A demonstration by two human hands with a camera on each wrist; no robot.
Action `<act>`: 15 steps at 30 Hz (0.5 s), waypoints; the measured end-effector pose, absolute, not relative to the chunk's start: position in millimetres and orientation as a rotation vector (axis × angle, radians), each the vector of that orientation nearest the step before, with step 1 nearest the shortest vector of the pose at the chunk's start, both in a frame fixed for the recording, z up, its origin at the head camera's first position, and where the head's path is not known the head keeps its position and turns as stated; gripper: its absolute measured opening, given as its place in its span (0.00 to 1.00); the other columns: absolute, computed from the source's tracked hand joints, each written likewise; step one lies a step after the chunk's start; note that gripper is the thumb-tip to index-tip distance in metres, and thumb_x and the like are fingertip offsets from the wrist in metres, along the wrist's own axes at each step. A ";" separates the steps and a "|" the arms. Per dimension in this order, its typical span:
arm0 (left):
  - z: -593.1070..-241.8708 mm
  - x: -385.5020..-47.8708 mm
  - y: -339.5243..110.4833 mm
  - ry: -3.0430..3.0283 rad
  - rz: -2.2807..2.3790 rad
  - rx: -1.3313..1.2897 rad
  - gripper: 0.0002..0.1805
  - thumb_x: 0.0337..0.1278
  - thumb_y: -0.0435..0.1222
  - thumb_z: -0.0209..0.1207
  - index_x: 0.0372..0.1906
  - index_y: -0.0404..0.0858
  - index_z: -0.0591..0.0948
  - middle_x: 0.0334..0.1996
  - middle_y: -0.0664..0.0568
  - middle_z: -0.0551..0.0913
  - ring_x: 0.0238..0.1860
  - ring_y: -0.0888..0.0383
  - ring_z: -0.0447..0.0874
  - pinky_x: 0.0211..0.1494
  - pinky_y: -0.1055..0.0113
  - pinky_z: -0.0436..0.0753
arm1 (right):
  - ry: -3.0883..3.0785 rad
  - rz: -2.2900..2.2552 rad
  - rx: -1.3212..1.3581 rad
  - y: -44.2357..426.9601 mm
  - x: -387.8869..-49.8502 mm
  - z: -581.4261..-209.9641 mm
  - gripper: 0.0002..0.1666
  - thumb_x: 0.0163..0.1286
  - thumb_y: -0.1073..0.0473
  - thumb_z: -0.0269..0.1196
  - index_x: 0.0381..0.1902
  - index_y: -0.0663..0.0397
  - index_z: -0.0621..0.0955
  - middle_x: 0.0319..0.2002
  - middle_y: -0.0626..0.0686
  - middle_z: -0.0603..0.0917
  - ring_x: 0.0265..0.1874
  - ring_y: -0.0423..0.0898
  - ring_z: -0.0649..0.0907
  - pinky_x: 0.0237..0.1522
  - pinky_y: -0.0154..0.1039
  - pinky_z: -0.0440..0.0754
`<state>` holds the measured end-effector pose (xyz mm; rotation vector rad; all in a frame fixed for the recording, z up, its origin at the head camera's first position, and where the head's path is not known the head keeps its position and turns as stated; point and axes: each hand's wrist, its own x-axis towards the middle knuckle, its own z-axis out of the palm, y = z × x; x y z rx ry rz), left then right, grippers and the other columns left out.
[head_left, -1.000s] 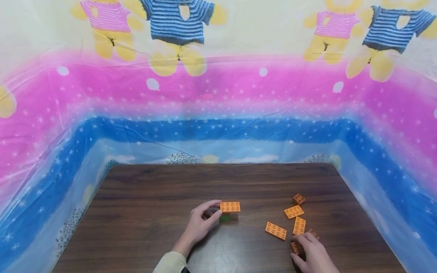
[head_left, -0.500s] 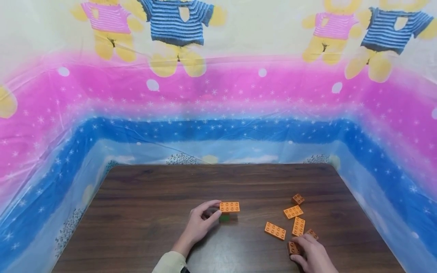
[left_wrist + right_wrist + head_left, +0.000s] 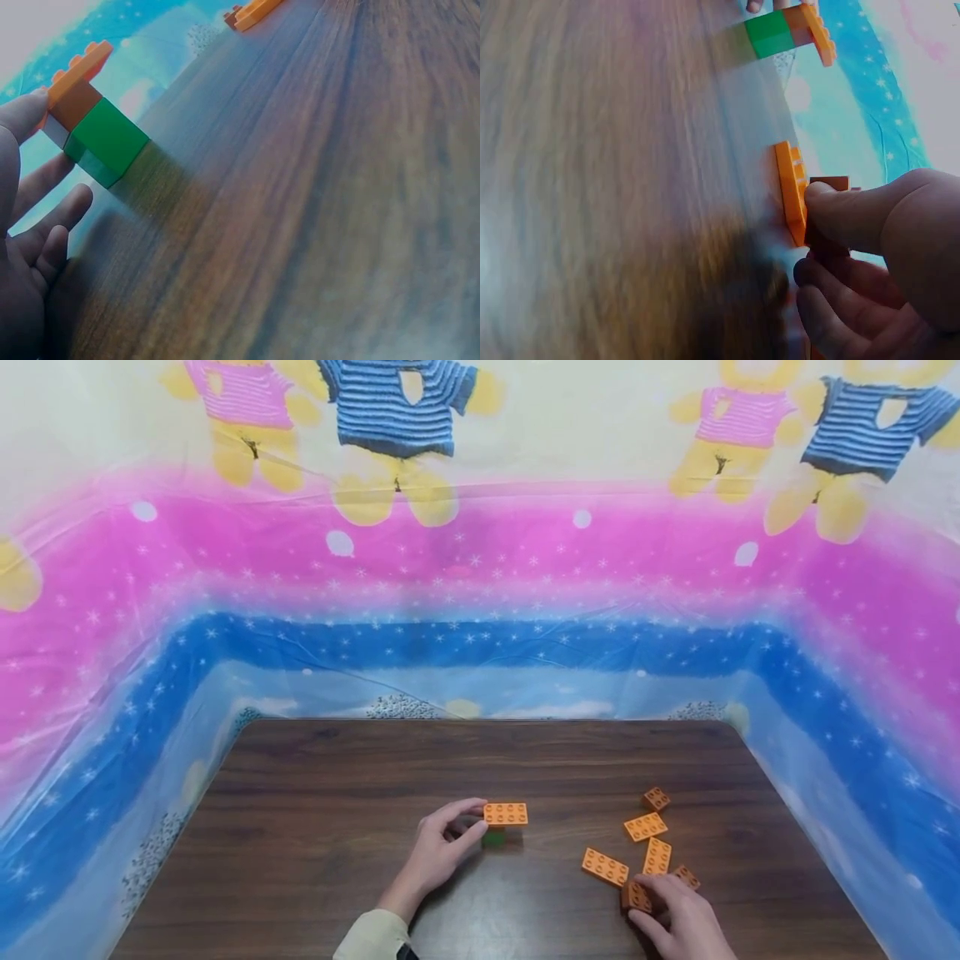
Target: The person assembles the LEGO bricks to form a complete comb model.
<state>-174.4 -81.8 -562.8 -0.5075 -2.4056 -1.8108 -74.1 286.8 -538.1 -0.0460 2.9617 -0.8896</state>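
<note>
Stack of plastic bricks [image 3: 91,120] stood upright on a dark wood-grain tabletop [image 3: 315,793]: green block [image 3: 112,142] at the base, dark orange block [image 3: 76,105] above it, bright orange eight-stud flat brick [image 3: 506,814] on top, its right end overhanging. The person's left hand [image 3: 441,845] was at the stack's left side, thumb and forefinger pinching that end near the top, parted only by the stack's depth; the lower fingers were loosely bent. A cream sleeve [image 3: 375,935] covered the left wrist.

The right hand [image 3: 684,917] was well to the right of the stack and nearer the wearer. Thumb and fingers were closed on a dark orange, square four-stud plastic brick [image 3: 637,897], with no more gap than the brick filled. Could not tell whether it was clear of the wood or touched its neighbour, a bright orange oblong eight-stud brick [image 3: 604,867], the loose piece closest to the stack.

Also right of the stack, farther off: a second bright orange oblong [image 3: 646,827], roughly level with it; a third oblong [image 3: 657,855], partly covered by the right hand; a small dark orange four-stud cube [image 3: 656,798], a little beyond the stack's line; another dark orange brick [image 3: 687,877], half hidden behind the knuckles. Beyond the stack, a printed pink-and-blue cloth [image 3: 480,643] hung behind the tabletop.
</note>
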 end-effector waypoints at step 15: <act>-563.1 -174.4 -81.0 -2.423 -1.789 -0.530 0.20 0.72 0.44 0.66 0.63 0.43 0.85 0.52 0.54 0.89 0.39 0.59 0.85 0.40 0.67 0.81 | 3.007 -1.048 -0.067 260.7 -85.7 -526.7 0.22 0.65 0.55 0.77 0.56 0.42 0.85 0.48 0.43 0.87 0.44 0.37 0.85 0.43 0.36 0.84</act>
